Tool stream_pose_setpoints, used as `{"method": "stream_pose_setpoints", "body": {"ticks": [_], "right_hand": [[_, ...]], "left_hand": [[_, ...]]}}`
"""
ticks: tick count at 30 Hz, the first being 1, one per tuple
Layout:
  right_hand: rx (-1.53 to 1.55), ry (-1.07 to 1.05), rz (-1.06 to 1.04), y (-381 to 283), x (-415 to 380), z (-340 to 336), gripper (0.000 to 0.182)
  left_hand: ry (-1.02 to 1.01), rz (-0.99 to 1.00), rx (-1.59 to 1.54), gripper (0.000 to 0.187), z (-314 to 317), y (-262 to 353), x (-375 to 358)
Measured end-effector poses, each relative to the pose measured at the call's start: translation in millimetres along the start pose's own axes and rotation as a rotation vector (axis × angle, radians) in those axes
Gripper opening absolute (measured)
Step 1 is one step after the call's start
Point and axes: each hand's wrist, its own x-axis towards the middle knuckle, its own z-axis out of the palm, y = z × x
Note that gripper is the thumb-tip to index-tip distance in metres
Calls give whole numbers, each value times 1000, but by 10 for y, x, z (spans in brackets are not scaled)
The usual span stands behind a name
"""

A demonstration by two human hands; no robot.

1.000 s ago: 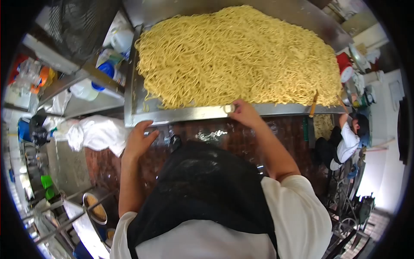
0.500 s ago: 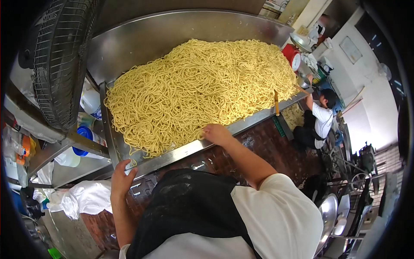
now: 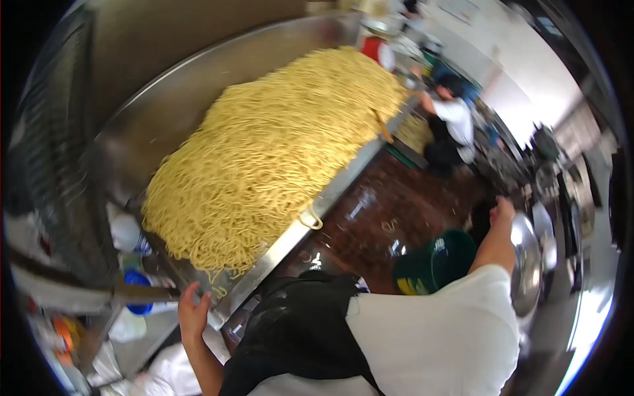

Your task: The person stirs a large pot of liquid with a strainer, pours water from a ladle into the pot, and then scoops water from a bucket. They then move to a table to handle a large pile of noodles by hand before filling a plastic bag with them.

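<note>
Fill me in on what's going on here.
A big heap of yellow noodles fills much of a metal tray, one loop hanging over its front edge. The person's left hand is open beside the near corner; the right hand is stretched out beyond a green bucket, blurred, and seems to hold nothing. A co-worker is at the far end.

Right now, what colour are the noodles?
The noodles are yellow; the head view shows them best.

Yellow noodles [image 3: 264, 155], black apron [image 3: 297, 330], dark-green bucket [image 3: 439, 259]
</note>
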Motion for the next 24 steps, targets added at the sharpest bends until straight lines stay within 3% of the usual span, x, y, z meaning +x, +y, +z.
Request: {"method": "stream_pose_setpoints", "body": {"ticks": [1, 3, 5, 7, 8, 9, 10, 11, 13, 14, 15, 19, 20, 24], "right_hand": [[182, 93, 200, 71, -149, -368, 36], [23, 199, 334, 71, -357, -856, 39], [98, 209, 334, 300, -276, -1097, 39], [206, 243, 226, 184, -367, -921, 41], [330, 267, 215, 115, -479, -692, 43], [385, 38, 128, 331, -122, -169, 40], [448, 38, 25, 55, -741, 244, 32], [496, 44, 134, -37, -1008, 704, 25], [385, -267, 112, 32, -1157, 1553, 18], [340, -433, 72, -47, -1359, 1967, 32], [255, -494, -75, -131, -1663, 2377, 46], [-55, -817, -891, -786, -3024, 3272, 53], [-189, -851, -1017, -1011, -3377, 3327, 47], [-2, -1236, -1065, -1275, -4230, 3834, 37]], "left_hand": [[-27, -11, -15, 49, -5, 5, 46], [-64, 21, -38, 50, 55, 27, 167], [-6, -15, -75, 50, 9, -65, 161], [8, 150, 45, 52, 8, -3, 309], [8, 173, 58, 52, 24, 95, 454], [38, 136, 65, 52, -27, 104, 413], [44, 141, 88, 52, 20, 100, 476], [48, 139, 119, 52, 56, 50, 487], [-36, 97, 71, 53, 98, 119, 434], [-70, 98, 71, 53, 138, 108, 383], [-103, 100, 70, 53, 163, 92, 314], [-23, 36, 57, 52, 168, 41, -41], [-24, 30, 55, 52, 164, 0, -131], [41, -43, 52, 52, 138, -93, -396]]}}
